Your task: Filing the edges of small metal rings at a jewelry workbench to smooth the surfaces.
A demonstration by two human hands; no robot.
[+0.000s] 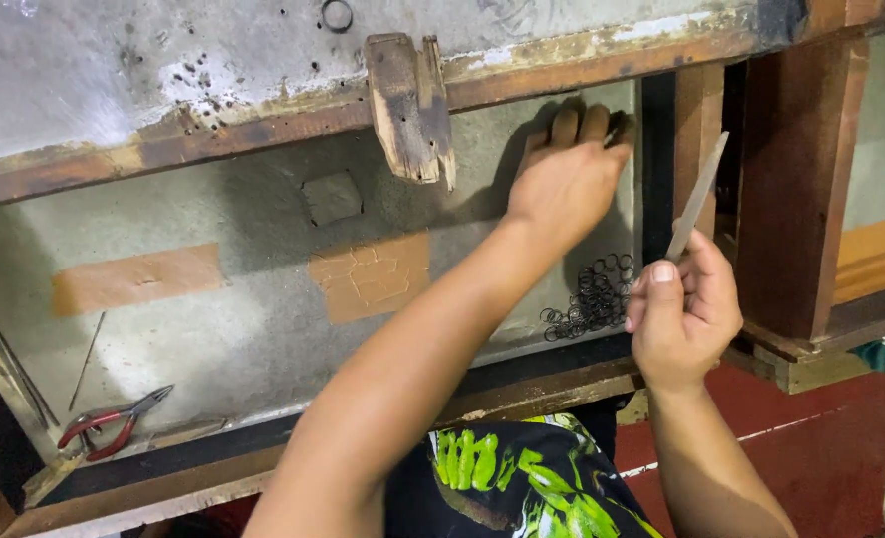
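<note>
Grey, scuffed workbench tray (213,329) with a worn wooden rim fills the view, patched with two orange-brown rectangles and set under a battered grey top board edged in wood. From that edge a chipped wooden peg (410,108) hangs down. On the person's lap below lies a black cloth with bright green print (507,478).

Reaching far into the tray, the left hand (567,179) has its fingers curled together against the back corner, pinching something small and dark that cannot be made out. Just beside its wrist, a heap of small dark metal rings (592,299) lies on the tray floor. Near the rings, the right hand (683,311) pinches a slim grey metal file (696,197), blade tilted upward. Red-handled pliers (114,423) lie well apart at the tray's left corner.
</note>
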